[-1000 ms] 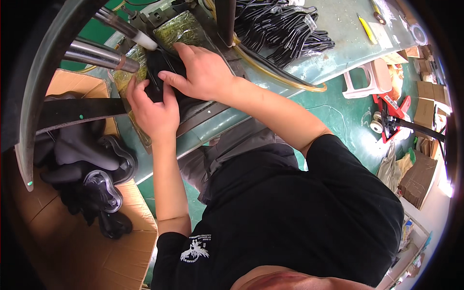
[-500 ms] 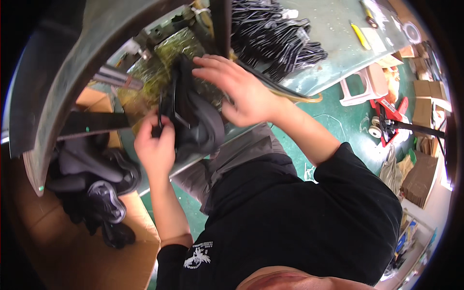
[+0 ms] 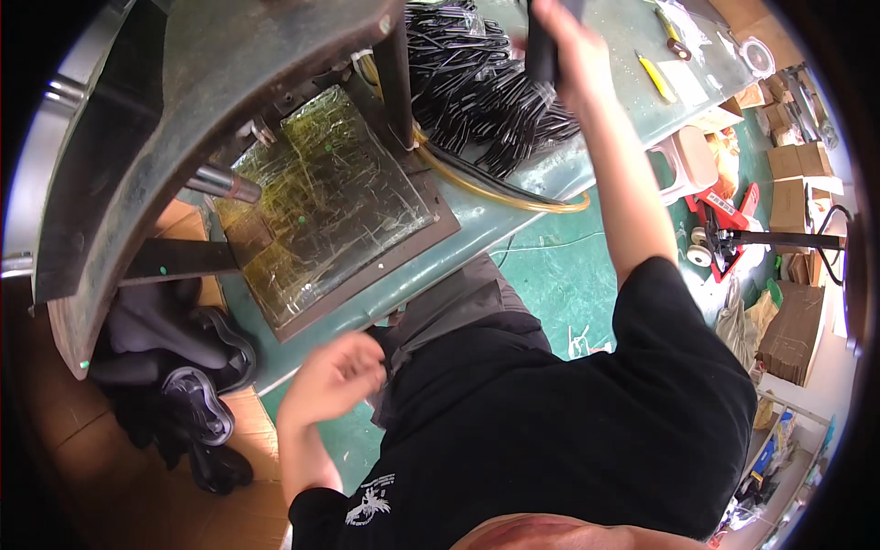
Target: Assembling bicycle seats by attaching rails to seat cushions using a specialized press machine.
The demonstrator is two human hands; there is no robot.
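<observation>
My right hand [image 3: 579,57] is raised over the far part of the table, closed on a black bicycle saddle [image 3: 543,55] seen edge-on and partly cut off by the top of the picture. Just left of it lies a heap of bent black metal rods [image 3: 486,87], like saddle rails. Close to my body, off the table's near edge, my left hand [image 3: 337,378] hangs with loosely bent fingers, a little blurred, and nothing visible in it. Between the hands lies a flat press plate [image 3: 339,202] covered in scuffed yellowish film, with no saddle on it.
A heavy metal machine frame [image 3: 137,165] arches over the plate. A cardboard box [image 3: 261,426] at lower left holds black saddles [image 3: 174,321]. A yellow cutter [image 3: 655,78] lies on the table. A stool [image 3: 687,160] and a red pallet jack [image 3: 724,225] stand at right.
The black saddle has left the press plate and gone up and right in my right hand. My left hand has let go and drawn back toward my body.
</observation>
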